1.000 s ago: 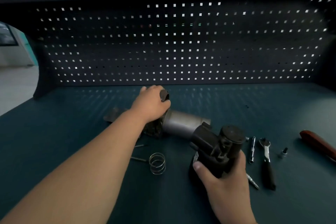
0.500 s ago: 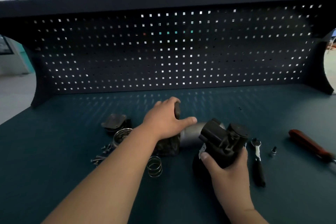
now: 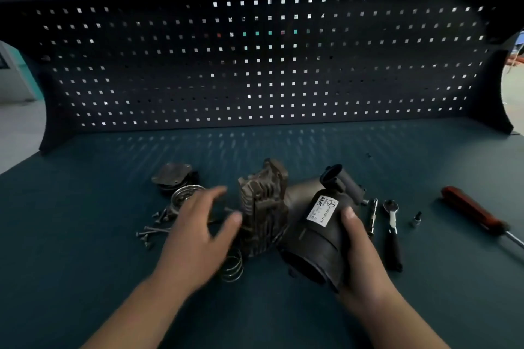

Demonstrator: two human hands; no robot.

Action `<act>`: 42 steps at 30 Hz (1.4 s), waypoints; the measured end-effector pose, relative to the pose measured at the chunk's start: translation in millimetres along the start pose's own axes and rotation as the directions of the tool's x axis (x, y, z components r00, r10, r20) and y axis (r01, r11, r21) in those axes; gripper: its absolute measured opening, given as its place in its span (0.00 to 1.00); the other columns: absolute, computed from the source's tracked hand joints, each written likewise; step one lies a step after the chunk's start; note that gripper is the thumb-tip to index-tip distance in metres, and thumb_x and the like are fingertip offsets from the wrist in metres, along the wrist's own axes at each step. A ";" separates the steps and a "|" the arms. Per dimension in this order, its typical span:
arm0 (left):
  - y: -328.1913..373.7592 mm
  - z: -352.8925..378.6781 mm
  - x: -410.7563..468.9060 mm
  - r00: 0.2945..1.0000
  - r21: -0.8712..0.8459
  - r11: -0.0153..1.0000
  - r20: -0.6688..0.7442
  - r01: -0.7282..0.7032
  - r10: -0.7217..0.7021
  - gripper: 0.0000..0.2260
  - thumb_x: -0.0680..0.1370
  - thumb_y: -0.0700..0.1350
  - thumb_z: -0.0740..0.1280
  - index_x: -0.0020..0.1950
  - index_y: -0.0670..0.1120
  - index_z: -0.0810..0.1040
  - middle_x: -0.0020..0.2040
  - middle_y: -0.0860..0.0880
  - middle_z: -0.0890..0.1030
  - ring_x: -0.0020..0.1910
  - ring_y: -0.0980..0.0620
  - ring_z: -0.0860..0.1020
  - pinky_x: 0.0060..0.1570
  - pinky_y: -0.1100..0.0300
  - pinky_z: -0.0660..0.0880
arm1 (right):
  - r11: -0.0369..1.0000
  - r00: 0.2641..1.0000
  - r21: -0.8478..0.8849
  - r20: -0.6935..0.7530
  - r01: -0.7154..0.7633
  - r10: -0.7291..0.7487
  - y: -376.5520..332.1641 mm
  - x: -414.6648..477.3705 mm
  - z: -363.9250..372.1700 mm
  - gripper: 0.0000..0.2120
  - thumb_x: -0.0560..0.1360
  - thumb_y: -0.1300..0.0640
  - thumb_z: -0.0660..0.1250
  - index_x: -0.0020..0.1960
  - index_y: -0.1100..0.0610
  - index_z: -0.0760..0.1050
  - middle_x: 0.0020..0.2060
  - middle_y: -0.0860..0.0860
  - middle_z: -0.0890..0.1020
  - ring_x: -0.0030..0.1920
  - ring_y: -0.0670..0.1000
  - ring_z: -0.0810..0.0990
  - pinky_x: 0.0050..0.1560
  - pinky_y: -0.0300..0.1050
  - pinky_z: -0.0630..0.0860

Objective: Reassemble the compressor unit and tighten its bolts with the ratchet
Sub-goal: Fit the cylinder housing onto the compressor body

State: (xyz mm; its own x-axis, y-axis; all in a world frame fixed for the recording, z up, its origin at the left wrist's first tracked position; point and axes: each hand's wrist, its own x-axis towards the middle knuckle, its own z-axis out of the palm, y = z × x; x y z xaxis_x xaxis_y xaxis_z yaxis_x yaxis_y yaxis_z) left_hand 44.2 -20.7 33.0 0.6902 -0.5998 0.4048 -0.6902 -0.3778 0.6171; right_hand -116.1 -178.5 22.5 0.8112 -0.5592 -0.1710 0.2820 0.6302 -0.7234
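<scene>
The compressor unit (image 3: 297, 221) lies tilted near the middle of the desk (image 3: 85, 235), about midway between its left and right edges. Its finned cylinder block (image 3: 262, 207) points toward the back edge and its black motor housing (image 3: 317, 244) toward the front. The right hand (image 3: 360, 252) has its grip clamped on the housing, thumb beside the white label (image 3: 323, 210). The left hand (image 3: 195, 238) is blurred, its grip apart with fingers spread just left of the fins; contact cannot be told. Below it lies a spring (image 3: 234, 269). Toward the left edge are loose bolts (image 3: 150, 231), a metal ring (image 3: 184, 197) and a cover plate (image 3: 173, 176). Toward the right edge lie an extension bar (image 3: 372, 217), the ratchet (image 3: 392, 232), a socket (image 3: 416, 218) and a red-handled screwdriver (image 3: 473, 212).
</scene>
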 end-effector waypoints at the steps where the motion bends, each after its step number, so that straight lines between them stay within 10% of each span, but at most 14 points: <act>1: -6.2 2.8 -15.7 0.999 0.052 0.998 0.032 -0.036 0.034 0.28 0.72 0.70 0.56 0.67 0.58 0.69 0.59 0.63 0.66 0.59 0.63 0.64 0.58 0.60 0.66 | 1.000 0.999 0.022 0.048 -0.019 0.018 0.2 -0.7 1.0 0.31 0.59 0.40 0.70 0.57 0.57 0.81 0.54 0.63 0.83 0.52 0.62 0.83 0.43 0.57 0.81; 8: -25.5 4.1 -33.9 0.935 0.254 0.952 0.345 -0.171 0.076 0.31 0.65 0.72 0.61 0.65 0.64 0.64 0.55 0.66 0.62 0.57 0.63 0.61 0.59 0.65 0.62 | 0.995 0.987 0.073 0.150 -0.061 0.050 1.8 0.5 -2.6 0.23 0.62 0.39 0.70 0.47 0.55 0.86 0.50 0.59 0.85 0.48 0.56 0.85 0.41 0.48 0.81; 12: -23.6 3.5 -35.6 0.934 0.176 0.972 0.347 -0.153 0.084 0.22 0.71 0.61 0.68 0.60 0.69 0.61 0.54 0.70 0.66 0.59 0.64 0.65 0.60 0.66 0.64 | 0.992 0.979 0.082 0.188 -0.096 0.079 0.3 2.8 -5.4 0.36 0.48 0.39 0.83 0.50 0.57 0.85 0.53 0.61 0.84 0.49 0.57 0.85 0.43 0.51 0.81; 21: 17.0 -10.8 -47.6 0.987 -0.408 0.902 0.121 0.143 -0.102 0.26 0.58 0.57 0.77 0.51 0.68 0.71 0.48 0.61 0.79 0.44 0.62 0.80 0.42 0.72 0.74 | 0.989 0.998 0.146 0.063 -0.023 0.014 -1.0 0.9 3.3 0.27 0.66 0.36 0.64 0.52 0.56 0.84 0.49 0.60 0.85 0.46 0.56 0.85 0.38 0.50 0.81; 32: 43.0 0.3 -62.5 0.986 -0.466 0.877 0.158 0.117 -0.047 0.16 0.65 0.67 0.70 0.52 0.69 0.77 0.44 0.61 0.82 0.43 0.65 0.80 0.39 0.74 0.72 | 0.992 0.997 0.117 -0.044 -0.054 0.059 12.8 -13.3 27.4 0.28 0.73 0.35 0.59 0.49 0.57 0.85 0.49 0.58 0.85 0.47 0.54 0.85 0.38 0.44 0.81; 37: 53.5 6.2 -59.5 0.966 -0.721 0.647 0.130 0.248 -0.225 0.15 0.67 0.61 0.69 0.47 0.54 0.82 0.34 0.46 0.82 0.30 0.52 0.80 0.29 0.65 0.75 | 0.983 0.959 -0.086 -0.223 0.159 -0.175 23.6 -15.7 29.0 0.32 0.66 0.34 0.67 0.63 0.53 0.76 0.55 0.54 0.84 0.56 0.54 0.83 0.58 0.54 0.77; 42: 56.8 31.5 -60.2 0.877 -0.817 0.449 0.135 0.361 -0.461 0.15 0.65 0.61 0.65 0.42 0.51 0.80 0.39 0.45 0.83 0.36 0.49 0.82 0.32 0.53 0.79 | 0.894 0.881 -0.365 -0.289 0.259 -0.373 36.2 -18.9 29.0 0.28 0.57 0.32 0.65 0.55 0.41 0.74 0.46 0.37 0.83 0.50 0.41 0.82 0.55 0.49 0.75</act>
State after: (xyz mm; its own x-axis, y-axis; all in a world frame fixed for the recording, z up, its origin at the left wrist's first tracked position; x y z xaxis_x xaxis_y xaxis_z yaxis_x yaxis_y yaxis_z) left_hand -43.5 -28.3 22.5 0.8941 -0.4473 -0.0201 0.1171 0.1903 0.9747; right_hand -106.4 -129.5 19.0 0.4616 -0.8840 -0.0740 0.2757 0.2223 -0.9352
